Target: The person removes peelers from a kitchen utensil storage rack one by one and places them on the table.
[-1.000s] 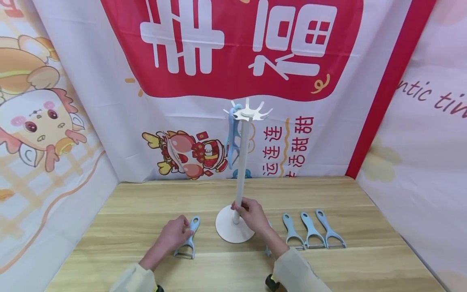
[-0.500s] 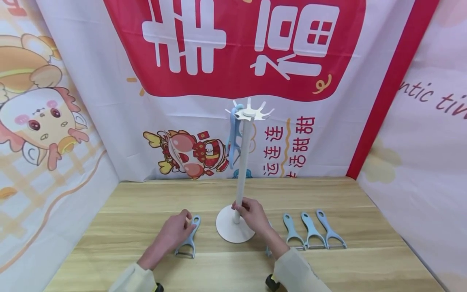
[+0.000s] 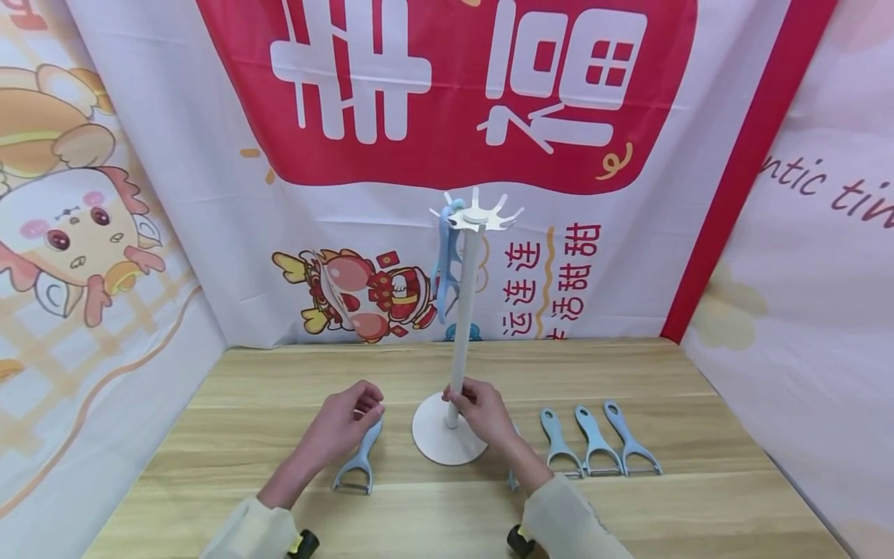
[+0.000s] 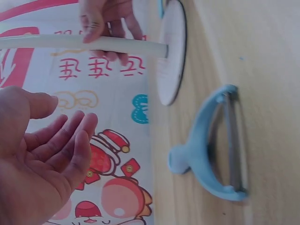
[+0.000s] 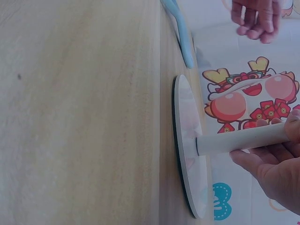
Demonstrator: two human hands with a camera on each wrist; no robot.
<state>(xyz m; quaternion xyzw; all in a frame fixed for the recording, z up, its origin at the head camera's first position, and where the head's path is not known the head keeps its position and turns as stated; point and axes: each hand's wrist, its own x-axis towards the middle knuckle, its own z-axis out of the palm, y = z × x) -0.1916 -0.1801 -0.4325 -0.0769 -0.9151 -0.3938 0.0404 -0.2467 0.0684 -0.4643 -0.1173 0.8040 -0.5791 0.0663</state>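
Note:
A white stand with a round base and a ring of hooks on top stands mid-table. My right hand grips its pole just above the base; the right wrist view shows the fingers around the pole. One light-blue peeler hangs from a hook. Left of the base, another peeler lies on the table, its blade toward me. Above its handle end hovers my left hand, fingers loosely bent, holding nothing; in the left wrist view a gap separates this hand from the peeler.
To the right, several light-blue peelers lie in a row on the wooden table. One more peeler is mostly hidden behind my right forearm. Printed cloths stand at the back and both sides.
My left hand has moved up and slightly right from the lying peeler's handle, with its fingers loosening. The peeler stays on the table. My right hand keeps its hold on the pole.

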